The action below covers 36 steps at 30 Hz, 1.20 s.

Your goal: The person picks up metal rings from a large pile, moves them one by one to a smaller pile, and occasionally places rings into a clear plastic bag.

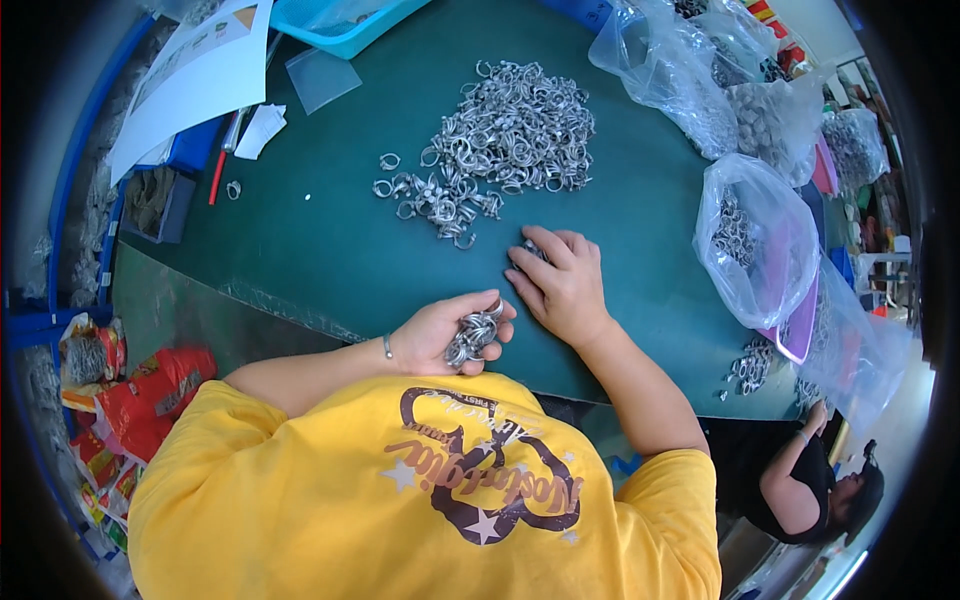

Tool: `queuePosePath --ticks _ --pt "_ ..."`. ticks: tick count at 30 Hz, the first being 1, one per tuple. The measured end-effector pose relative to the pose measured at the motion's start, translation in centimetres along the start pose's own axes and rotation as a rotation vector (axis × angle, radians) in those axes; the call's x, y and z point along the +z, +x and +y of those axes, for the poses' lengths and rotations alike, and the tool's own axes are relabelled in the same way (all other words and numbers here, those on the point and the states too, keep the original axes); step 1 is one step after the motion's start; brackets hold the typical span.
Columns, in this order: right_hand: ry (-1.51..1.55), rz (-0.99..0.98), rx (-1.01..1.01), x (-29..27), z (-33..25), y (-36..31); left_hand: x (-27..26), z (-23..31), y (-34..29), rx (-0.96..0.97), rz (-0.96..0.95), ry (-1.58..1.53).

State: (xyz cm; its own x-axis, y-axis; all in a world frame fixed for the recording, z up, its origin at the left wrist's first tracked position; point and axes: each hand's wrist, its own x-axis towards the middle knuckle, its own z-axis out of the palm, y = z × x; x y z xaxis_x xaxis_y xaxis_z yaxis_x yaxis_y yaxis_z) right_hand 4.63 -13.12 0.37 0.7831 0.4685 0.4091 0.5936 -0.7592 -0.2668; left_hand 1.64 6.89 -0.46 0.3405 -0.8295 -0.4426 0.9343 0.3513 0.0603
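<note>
My left hand [428, 335] is palm up near the table's front edge, fingers curled around a handful of silver metal rings [472, 338]. On the green table my right hand [570, 285] lies palm down, its fingers bent over a few more metal rings [528, 252], partly hidden beneath them. Beyond both hands sits a large heap of the same rings [520, 125]. A smaller scatter of rings [440, 205] lies at the heap's near left side, just ahead of my right hand.
At the right, a clear plastic bag [755, 240] holding rings leans in a purple tray [800, 330], near more filled bags [680, 85]. A turquoise tray [345, 38], paper sheet [195, 85] and red pen [217, 178] are far left. Another person [800, 480] works at right.
</note>
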Motion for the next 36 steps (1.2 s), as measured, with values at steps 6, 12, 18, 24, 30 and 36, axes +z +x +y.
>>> queuePosePath --ticks 6,12,18,24,30,36 --pt "0.298 0.326 0.275 -0.5 0.8 -0.9 1.8 0.7 0.0 0.067 0.139 -0.017" --pt "0.407 0.511 0.225 -3.2 -3.1 0.5 4.6 1.6 6.5 0.142 -0.185 -0.098" --pt "0.014 0.854 0.413 -11.5 6.7 -0.7 18.8 1.5 17.2 0.142 -0.255 0.137" --pt "-0.179 0.733 0.593 -14.5 11.6 -4.0 19.4 3.9 15.4 0.462 0.073 0.536" --pt "0.099 0.214 0.063 -5.5 1.5 -0.6 8.8 11.4 3.9 1.305 0.506 1.266" --pt "0.233 0.019 -0.179 2.7 -3.1 6.3 -2.1 12.0 -2.2 1.232 1.077 1.997"
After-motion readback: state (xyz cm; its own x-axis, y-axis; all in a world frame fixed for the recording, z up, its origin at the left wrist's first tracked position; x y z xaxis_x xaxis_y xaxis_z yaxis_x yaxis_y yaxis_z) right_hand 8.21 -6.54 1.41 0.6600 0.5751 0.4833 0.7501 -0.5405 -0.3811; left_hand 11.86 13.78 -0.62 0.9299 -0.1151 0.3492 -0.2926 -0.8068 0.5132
